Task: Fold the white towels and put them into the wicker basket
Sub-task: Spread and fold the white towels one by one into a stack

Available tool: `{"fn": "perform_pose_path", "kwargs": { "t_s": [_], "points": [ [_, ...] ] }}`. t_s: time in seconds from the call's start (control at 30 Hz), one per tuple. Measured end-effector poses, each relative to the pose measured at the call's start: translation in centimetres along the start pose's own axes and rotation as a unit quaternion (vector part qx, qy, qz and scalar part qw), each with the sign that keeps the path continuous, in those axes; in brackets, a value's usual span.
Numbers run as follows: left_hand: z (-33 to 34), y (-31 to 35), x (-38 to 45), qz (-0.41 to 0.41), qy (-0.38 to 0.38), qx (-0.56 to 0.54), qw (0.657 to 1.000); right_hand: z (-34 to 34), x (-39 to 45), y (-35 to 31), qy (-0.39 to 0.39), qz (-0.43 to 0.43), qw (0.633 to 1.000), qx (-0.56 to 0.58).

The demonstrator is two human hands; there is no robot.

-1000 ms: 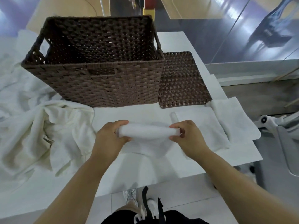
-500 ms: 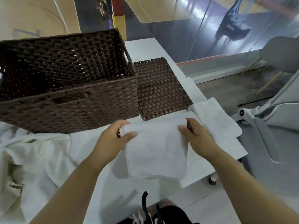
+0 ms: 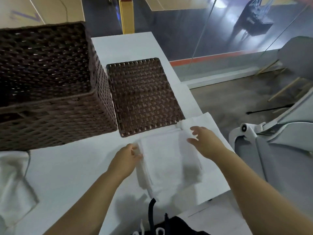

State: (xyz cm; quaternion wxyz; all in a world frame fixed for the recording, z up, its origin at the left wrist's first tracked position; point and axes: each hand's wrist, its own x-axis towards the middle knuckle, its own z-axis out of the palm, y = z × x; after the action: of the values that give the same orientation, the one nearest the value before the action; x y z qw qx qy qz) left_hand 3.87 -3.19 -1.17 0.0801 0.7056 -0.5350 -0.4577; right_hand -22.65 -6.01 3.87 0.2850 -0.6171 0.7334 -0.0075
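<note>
A folded white towel (image 3: 166,163) lies flat on the white table (image 3: 76,167), on top of other folded white cloth near the table's right front corner. My left hand (image 3: 126,158) pinches its upper left corner between thumb and fingers. Just over the towel's upper right corner hovers my right hand (image 3: 203,143), fingers spread and holding nothing. The dark brown wicker basket (image 3: 55,119) stands at the back left; I see no towel in the part of its inside that shows. A heap of unfolded white towels (image 3: 11,175) lies at the far left.
A flat brown wicker lid (image 3: 144,99) lies right of the basket, just behind the folded towels. Another folded white towel (image 3: 210,119) reaches the table's right edge. A white and grey chair (image 3: 271,141) stands close on the right, beyond the table.
The folded towel, held up in both hands before, now lies on the folded stack at the right. My right hand has let go and spread its fingers. The view swung right.
</note>
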Motion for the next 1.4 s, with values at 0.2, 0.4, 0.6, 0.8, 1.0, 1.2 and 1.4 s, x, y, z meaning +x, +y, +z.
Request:
{"fn": "perform_pose_path", "kwargs": {
  "t_s": [0.2, 0.4, 0.6, 0.8, 1.0, 1.2, 1.4],
  "points": [
    [-1.4, -0.9, -0.8, -0.015, 0.022, 0.075, 0.997, -0.4, 1.7, -1.9, -0.090, -0.111, 0.969, -0.201],
    [-5.5, -2.8, -3.0, -0.033, 0.075, 0.091, 0.993, -2.1, 2.6, -8.2, -0.077, -0.213, 0.944, -0.238],
    [-8.8, -7.0, -6.3, -0.081, 0.149, 0.063, 0.984, 0.3, 2.4, -16.6, -0.133, -0.307, 0.905, -0.261],
    [-11.8, -14.7, -10.1, -0.103, 0.176, 0.023, 0.979, 6.9, -0.7, -23.6, -0.187, -0.362, 0.865, -0.291],
    [-16.9, -23.2, -13.8, -0.095, 0.214, 0.030, 0.972, 14.3, -4.5, -29.2, -0.251, -0.356, 0.847, -0.305],
    [-23.0, -30.9, -15.9, -0.059, 0.346, 0.146, 0.925, 19.5, -7.0, -34.6, -0.238, -0.322, 0.867, -0.295],
    [-26.0, -36.8, -14.7, -0.127, 0.315, 0.234, 0.911, 23.4, -8.5, -39.4, -0.165, -0.313, 0.912, -0.206]
  ]
}}
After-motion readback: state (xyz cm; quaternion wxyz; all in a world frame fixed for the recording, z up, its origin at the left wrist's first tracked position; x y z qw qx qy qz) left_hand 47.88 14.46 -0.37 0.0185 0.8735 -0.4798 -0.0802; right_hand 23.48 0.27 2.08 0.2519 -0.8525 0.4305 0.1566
